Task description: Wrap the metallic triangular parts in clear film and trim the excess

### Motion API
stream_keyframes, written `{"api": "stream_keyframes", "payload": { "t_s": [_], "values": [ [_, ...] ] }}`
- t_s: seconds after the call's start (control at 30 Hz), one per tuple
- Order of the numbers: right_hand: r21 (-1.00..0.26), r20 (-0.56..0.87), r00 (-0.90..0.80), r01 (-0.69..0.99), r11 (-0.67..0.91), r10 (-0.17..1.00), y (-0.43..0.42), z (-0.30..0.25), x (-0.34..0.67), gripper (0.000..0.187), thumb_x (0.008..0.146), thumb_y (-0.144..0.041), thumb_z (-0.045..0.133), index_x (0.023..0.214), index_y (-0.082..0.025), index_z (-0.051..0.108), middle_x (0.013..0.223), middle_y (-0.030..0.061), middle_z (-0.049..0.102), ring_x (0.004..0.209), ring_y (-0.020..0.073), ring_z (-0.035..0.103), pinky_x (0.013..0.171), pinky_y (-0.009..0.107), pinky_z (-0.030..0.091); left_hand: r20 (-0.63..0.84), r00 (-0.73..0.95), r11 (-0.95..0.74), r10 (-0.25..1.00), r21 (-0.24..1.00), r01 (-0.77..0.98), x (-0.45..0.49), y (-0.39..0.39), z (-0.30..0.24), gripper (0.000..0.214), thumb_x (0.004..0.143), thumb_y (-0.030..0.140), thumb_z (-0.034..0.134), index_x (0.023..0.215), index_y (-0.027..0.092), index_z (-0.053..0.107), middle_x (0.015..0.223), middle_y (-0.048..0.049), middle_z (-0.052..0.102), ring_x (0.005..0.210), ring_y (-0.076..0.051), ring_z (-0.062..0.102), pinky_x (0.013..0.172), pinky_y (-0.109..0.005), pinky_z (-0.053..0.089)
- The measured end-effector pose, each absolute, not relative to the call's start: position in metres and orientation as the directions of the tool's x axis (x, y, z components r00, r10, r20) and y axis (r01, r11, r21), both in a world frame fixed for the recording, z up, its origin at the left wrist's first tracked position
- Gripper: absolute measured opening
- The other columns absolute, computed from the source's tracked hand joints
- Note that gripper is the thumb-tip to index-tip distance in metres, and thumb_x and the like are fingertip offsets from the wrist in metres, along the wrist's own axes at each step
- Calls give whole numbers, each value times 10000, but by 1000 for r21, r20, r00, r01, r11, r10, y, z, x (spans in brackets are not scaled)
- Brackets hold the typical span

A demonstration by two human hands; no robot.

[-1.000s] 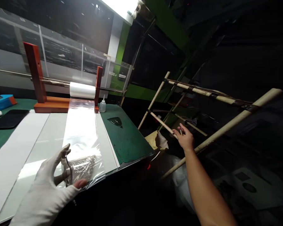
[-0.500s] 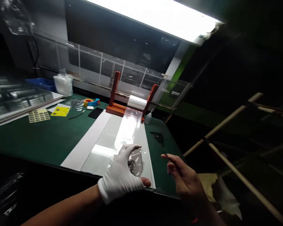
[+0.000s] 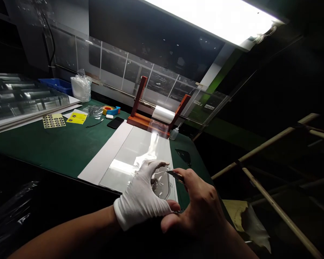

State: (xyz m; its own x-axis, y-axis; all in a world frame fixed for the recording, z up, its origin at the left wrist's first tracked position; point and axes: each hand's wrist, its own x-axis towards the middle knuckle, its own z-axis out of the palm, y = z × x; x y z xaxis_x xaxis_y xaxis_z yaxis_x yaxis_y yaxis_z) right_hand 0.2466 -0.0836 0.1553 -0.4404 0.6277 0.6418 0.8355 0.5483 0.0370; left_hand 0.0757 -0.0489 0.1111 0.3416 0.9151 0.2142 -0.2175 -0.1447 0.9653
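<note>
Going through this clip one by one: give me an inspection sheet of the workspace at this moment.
Surface: green work mat under a white board and a glossy pale panel.
Job's things: clear film runs from a film roll on a red-brown wooden stand.
Hands: gloved left hand grips the film; bare right hand holds a slim bladed tool beside it.
Clutter: phone, sticker sheet, yellow card, blue tray.
Cables: black cable on the upper-left wall.
Surroundings: fluorescent light, wooden poles.
</note>
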Motion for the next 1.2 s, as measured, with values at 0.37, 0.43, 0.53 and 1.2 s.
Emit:
{"api": "stream_keyframes", "payload": {
  "t_s": [0.37, 0.43, 0.53, 1.2],
  "values": [
    [77, 637, -455, 840, 537, 622, -77, 153, 241, 853, 756, -915, 433, 999, -114, 600, 774, 62, 650, 643, 199, 666, 590, 311, 500, 220, 341, -178, 914, 972, -150, 70, -44, 111, 879, 456, 247, 957, 1256, 234, 594, 1298, -80, 538, 1192, -296, 538, 1062, -435, 450],
    [119, 661, -452, 851, 511, 599, -75, 151, 240, 832, 757, -935, 371, 886, -142, 587, 681, 32, 600, 552, 178, 613, 525, 304, 447, 176, 355, -123, 918, 978, -168, 70, -44, 111, 871, 478, 239, 942, 1272, 234, 584, 1309, -85, 539, 1181, -298, 548, 1027, -424, 475],
    [162, 681, -443, 867, 470, 583, -71, 149, 241, 803, 732, -974, 271, 734, -207, 510, 575, -4, 516, 456, 149, 526, 462, 296, 367, 92, 366, -16, 926, 979, -203, 73, -46, 110, 832, 520, 220, 904, 1281, 216, 569, 1282, -99, 561, 1125, -296, 579, 974, -431, 504],
    [-634, 516, -145, 598, 490, 844, -62, 117, 257, 754, 693, -922, 522, 938, -215, 610, 674, -24, 488, 532, 133, 437, 470, 262, 369, 156, 300, -134, 941, 987, -90, 83, -37, 98, 900, 516, 228, 924, 1336, 240, 555, 1316, -103, 555, 1197, -326, 559, 1074, -510, 448]
  ]
}}
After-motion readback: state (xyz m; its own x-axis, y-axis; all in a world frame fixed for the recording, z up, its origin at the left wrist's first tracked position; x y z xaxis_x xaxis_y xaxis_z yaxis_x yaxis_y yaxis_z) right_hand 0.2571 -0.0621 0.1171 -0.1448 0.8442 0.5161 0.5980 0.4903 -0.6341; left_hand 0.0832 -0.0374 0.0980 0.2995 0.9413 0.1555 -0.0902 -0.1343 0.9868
